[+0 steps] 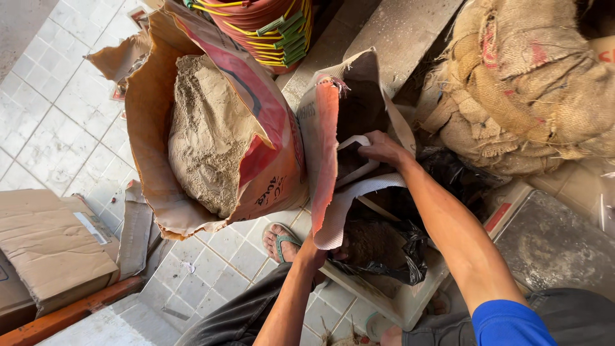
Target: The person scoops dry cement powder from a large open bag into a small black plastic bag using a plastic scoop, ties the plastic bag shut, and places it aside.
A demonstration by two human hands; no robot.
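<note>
My left hand (312,251) grips the near lower edge of a white woven sack (346,205) with a red-printed outer face. My right hand (382,147) reaches across the sack's open mouth and pinches its folded white rim. Inside and beside the sack lies a black plastic bag (397,253) holding dark brown material. The sack rests over a pale flat platform (410,301). My foot in a green sandal (282,240) stands on the tiled floor just left of my left hand.
A large open paper sack (154,160) full of grey-tan powder (205,141) stands to the left. Burlap sacks (532,83) pile up at upper right. A red coiled bundle (262,25) sits at top, cardboard (51,243) at lower left, white floor tiles (57,115) beyond.
</note>
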